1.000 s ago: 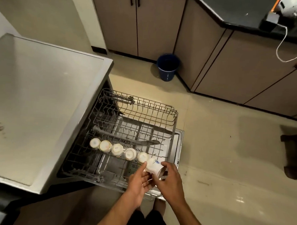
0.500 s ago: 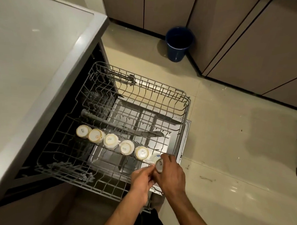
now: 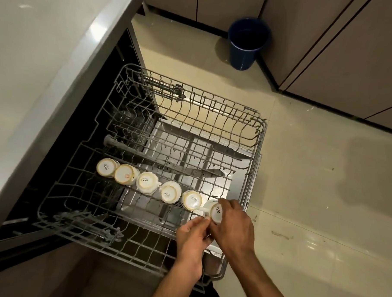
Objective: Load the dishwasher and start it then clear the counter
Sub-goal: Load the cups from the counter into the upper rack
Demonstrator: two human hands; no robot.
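Beige tiled floor, pulled-out grey wire dishwasher rack [image 3: 248, 119]: my right hand [image 3: 233, 224] grips a small white ceramic cup [image 3: 213, 211] inverted at row's end, left hand [image 3: 192, 234] pinching its handle; light, glazed, chip-prone, so I'd hold the body.

right hand [image 3: 232, 226] covers the near side of the last cup [image 3: 215, 211]; its grip can't be read in full. left hand [image 3: 192, 234] fingertips hide the cup's handle. both forearms cut off by the bottom edge. dishwasher [image 3: 62, 156] interior too dark to read. counter [image 3: 37, 51] runs off the left and top edges. bin [image 3: 246, 45] contents lost in shadow.
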